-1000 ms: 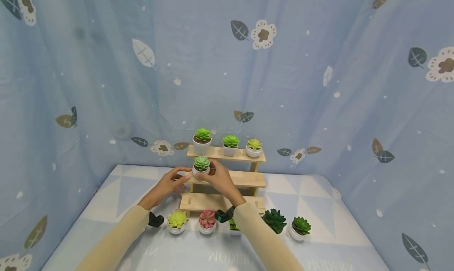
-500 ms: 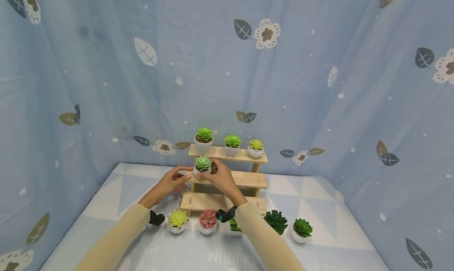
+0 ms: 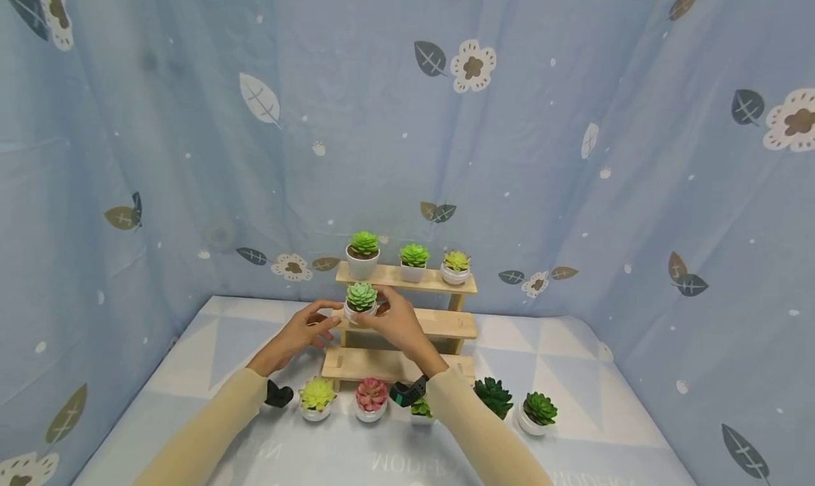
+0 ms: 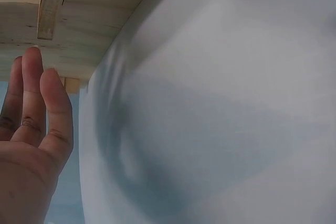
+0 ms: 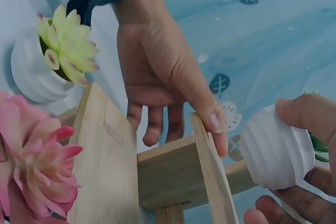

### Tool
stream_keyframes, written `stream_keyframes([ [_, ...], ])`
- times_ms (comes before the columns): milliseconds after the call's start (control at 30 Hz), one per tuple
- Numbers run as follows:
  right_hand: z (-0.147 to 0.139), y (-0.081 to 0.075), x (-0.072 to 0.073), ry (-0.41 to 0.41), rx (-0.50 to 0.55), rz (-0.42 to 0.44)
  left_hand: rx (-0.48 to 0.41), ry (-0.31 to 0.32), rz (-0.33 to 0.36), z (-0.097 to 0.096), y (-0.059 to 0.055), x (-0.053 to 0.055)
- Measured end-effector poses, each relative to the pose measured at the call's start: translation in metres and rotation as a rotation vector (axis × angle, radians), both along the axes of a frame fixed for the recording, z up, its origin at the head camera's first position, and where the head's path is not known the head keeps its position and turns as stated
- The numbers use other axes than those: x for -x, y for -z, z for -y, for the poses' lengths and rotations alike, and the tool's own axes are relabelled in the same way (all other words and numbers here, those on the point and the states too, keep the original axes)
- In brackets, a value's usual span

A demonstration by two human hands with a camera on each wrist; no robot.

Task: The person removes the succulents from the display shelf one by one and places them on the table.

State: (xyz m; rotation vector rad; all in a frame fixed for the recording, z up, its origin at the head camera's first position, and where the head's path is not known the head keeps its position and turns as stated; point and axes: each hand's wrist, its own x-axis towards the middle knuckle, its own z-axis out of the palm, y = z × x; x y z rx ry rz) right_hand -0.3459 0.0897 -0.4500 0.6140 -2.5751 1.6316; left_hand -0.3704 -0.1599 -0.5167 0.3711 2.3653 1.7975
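My right hand (image 3: 400, 325) grips a small white ribbed pot with a pale green succulent (image 3: 361, 297), thumb on one side and fingers on the other. It is held at the left end of the middle shelf (image 3: 442, 323) of a three-step wooden stand. In the right wrist view the white pot (image 5: 277, 148) is tilted by the camera angle, its leaves mostly hidden behind the hand. At the stand's left side is my left hand (image 3: 301, 336), thumb and forefinger right at the end of the middle board. Its other fingers (image 4: 34, 93) stretch loosely below the wood.
Three potted succulents, including a tall white pot (image 3: 363, 263), line the top shelf (image 3: 433, 281). In front of the stand sit a yellow-green succulent (image 3: 316, 394), a pink one (image 3: 371, 395), a partly hidden green one (image 3: 421, 408) and dark green ones (image 3: 540, 409).
Both hands and the gripped succulent stay nearly in place; the pot sits very slightly lower against the middle shelf. The head view shifts a little.
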Motion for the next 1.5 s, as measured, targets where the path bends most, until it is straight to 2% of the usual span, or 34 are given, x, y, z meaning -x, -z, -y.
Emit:
stream_keyframes([
  [200,-0.004,-0.005,-0.008,-0.006,0.006,-0.022,-0.009,0.019,-0.016,-0.003,-0.001,0.001],
  [500,-0.004,-0.009,-0.024,-0.001,0.009,-0.009,0.002,0.003,-0.006,-0.003,-0.001,0.000],
  [667,-0.007,-0.009,-0.032,-0.005,0.004,-0.010,0.003,0.021,-0.012,-0.004,-0.001,0.000],
  [1100,-0.010,-0.004,-0.057,-0.042,-0.080,-0.021,0.013,0.013,-0.013,-0.001,0.001,-0.003],
  [1300,-0.011,-0.002,-0.070,-0.068,-0.085,-0.018,0.012,0.001,-0.026,-0.001,0.002,-0.005],
  [1500,-0.012,0.001,-0.079,-0.099,-0.053,0.001,0.004,0.005,-0.029,-0.003,-0.006,-0.012],
])
